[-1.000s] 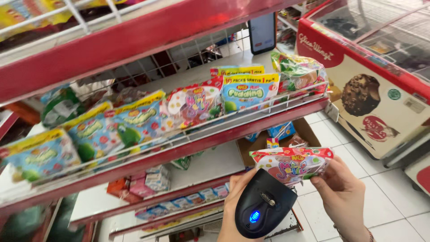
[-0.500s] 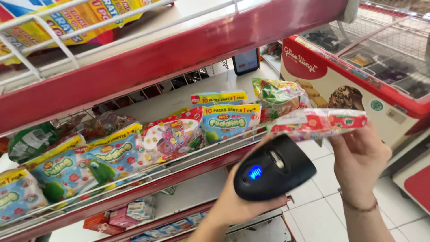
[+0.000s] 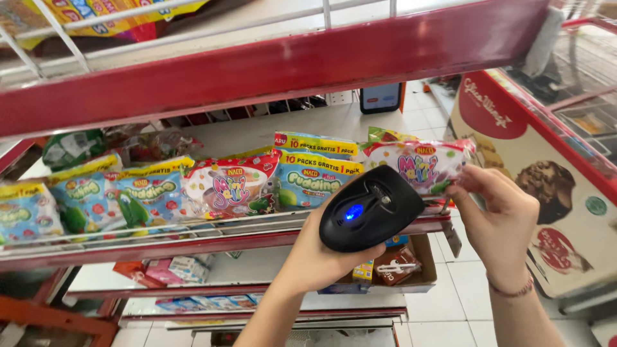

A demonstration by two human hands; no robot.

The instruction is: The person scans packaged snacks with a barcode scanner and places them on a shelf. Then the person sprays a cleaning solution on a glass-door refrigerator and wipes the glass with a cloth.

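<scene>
- Two hands are working in front of a red wire shelf [image 3: 270,241] lined with colourful snack bags [image 3: 231,186].
- The left hand [image 3: 315,250] is gripping a black scanner [image 3: 371,209], fingers wrapped under its body; a blue light is glowing on top.
- The right hand [image 3: 504,218] is pinching a white and pink snack packet [image 3: 414,166] by its end, holding it level just above the scanner, at the shelf's right end.
- A freezer chest [image 3: 546,167] is standing to the right.
</scene>
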